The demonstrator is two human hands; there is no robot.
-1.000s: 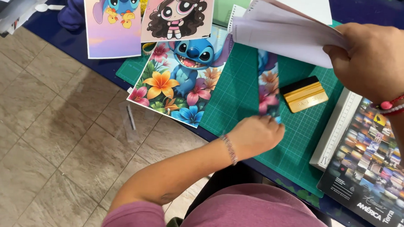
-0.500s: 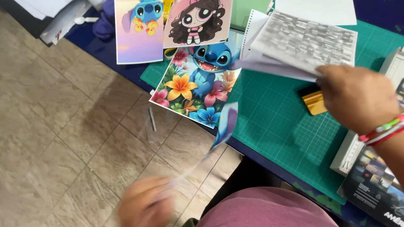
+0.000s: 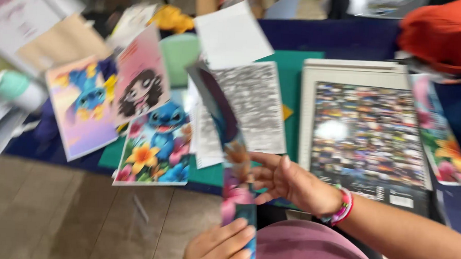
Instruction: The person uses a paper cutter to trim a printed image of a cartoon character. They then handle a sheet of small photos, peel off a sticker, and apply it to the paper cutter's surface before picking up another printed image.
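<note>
The view is blurred by motion. A long narrow strip of printed paper point(image 3: 234, 161) with flowers and blue colours stands on end in front of me. My left hand point(image 3: 220, 245) grips its lower end near my lap. My right hand point(image 3: 290, 184), with a coloured bracelet at the wrist, has its fingers apart and touches the strip's middle from the right. Behind the strip lie a grey patterned sheet point(image 3: 255, 107) and white papers on the green cutting mat point(image 3: 290, 65).
Cartoon prints lie at the left: a blue creature with flowers point(image 3: 157, 147), a dark-haired doll on pink point(image 3: 142, 84), another blue creature point(image 3: 84, 105). A paper trimmer with a multicoloured sheet point(image 3: 365, 130) sits right. An orange object point(image 3: 447, 30) is at the far right. Tiled floor point(image 3: 56, 215) lies below.
My left hand came up from the floor side with the strip. My right hand let go of the papers, which now lie on the mat, and reached to the strip. The camera turned right.
</note>
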